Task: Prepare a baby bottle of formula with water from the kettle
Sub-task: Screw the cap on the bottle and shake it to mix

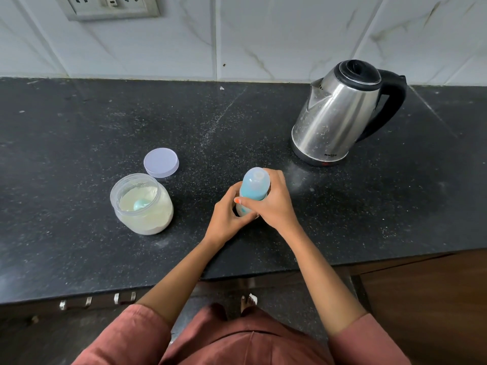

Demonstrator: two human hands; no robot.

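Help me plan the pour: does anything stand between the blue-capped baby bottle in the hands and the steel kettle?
Nothing visible does. Only black speckled counter lies between the blue-capped baby bottle and the stainless steel kettle. The open clear jar of powder and its lilac round lid sit on the bottle's other side.

A single brand word, printed in small dark capitals, is found low on the steel body of the electric kettle [340, 114], just above its black base. It appears to read "MILTON", though the letters are small and slightly blurred. Blue printed marks are seen on the lower part of the baby bottle [254, 188], but they are mostly covered and cannot be read.
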